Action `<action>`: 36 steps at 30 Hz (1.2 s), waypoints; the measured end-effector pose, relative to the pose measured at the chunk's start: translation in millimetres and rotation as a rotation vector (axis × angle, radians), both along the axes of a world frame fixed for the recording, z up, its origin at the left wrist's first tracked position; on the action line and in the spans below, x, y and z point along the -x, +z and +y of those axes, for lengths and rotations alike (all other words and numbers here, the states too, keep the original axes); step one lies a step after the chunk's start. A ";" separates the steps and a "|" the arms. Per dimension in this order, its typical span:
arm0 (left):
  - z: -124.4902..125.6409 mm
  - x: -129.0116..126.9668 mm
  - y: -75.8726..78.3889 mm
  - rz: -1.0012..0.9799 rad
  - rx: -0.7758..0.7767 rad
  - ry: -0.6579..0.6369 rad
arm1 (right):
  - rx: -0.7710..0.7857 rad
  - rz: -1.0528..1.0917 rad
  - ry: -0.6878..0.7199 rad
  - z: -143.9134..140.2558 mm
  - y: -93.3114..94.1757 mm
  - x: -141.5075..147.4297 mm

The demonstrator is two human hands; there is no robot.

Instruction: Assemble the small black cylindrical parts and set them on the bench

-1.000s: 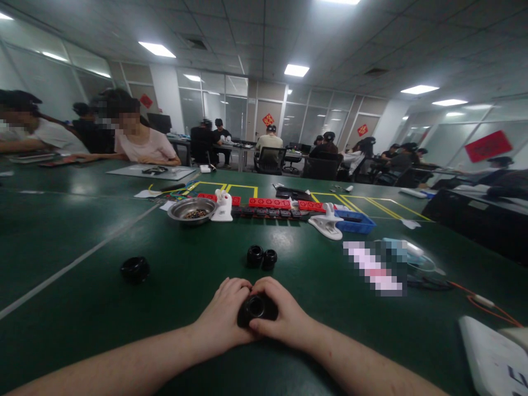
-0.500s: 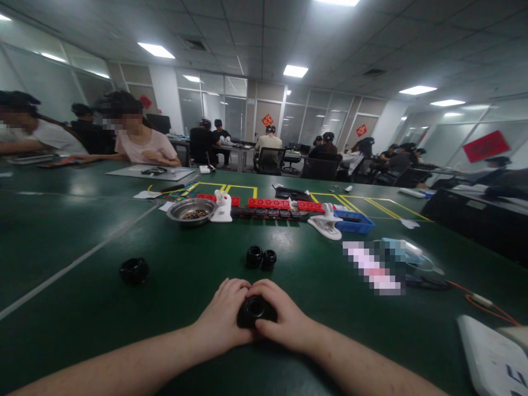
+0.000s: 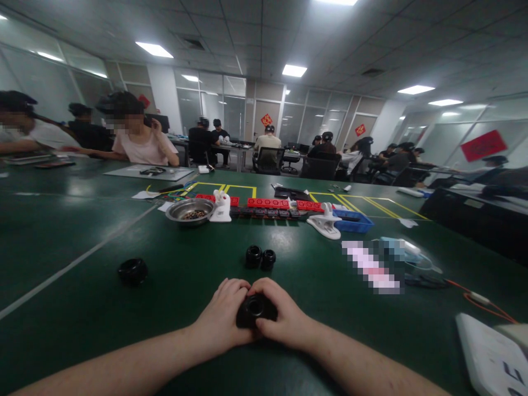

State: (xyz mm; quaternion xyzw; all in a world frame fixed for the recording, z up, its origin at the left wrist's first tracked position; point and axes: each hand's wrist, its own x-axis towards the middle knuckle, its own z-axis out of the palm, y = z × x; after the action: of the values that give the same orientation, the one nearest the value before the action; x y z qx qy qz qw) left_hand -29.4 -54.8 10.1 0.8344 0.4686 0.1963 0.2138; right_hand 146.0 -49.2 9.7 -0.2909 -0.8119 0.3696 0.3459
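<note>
Between my two hands, low over the green table, is a black rounded part with a round hole in its top (image 3: 254,306). My left hand (image 3: 225,314) wraps its left side, and my right hand (image 3: 284,314) curves around the right, thumb at the near edge and fingers over the far side. Much of the part is hidden by my fingers. Just beyond stand two small black ring-shaped pieces side by side, a larger one (image 3: 253,256) and a smaller one (image 3: 268,259). Farther left lies another black hollow piece (image 3: 132,271), tilted on the table.
A metal bowl (image 3: 175,216) of small parts stands ahead, beside white clamps (image 3: 221,208) (image 3: 325,223), a red block strip (image 3: 268,203) and a blue tray (image 3: 358,224). Cables (image 3: 427,281) and a white device (image 3: 490,352) lie right. Across the table sits a person (image 3: 142,143).
My hands and the black part stay almost in place; the view shifts very slightly. The person across the table has raised a hand beside their head.
</note>
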 end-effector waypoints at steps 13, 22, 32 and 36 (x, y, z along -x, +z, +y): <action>-0.2 -0.1 2.8 0.025 0.020 0.006 | -0.006 -0.021 -0.008 -0.5 1.1 1.1; 0.1 0.2 0.1 0.021 -0.031 -0.017 | 0.077 -0.044 -0.107 -1.6 -2.2 0.2; 1.0 0.5 0.1 0.032 -0.011 -0.007 | 0.096 -0.015 -0.043 -2.7 1.3 -0.2; 1.9 0.2 -2.7 0.027 -0.036 -0.013 | 0.076 -0.035 -0.133 -0.2 -3.3 1.7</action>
State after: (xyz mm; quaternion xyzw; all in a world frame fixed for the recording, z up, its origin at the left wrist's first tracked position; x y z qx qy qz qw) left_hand -29.6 -52.9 7.4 0.8436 0.4625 0.1921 0.1940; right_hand 144.3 -49.4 6.4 -0.3635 -0.7820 0.3713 0.3443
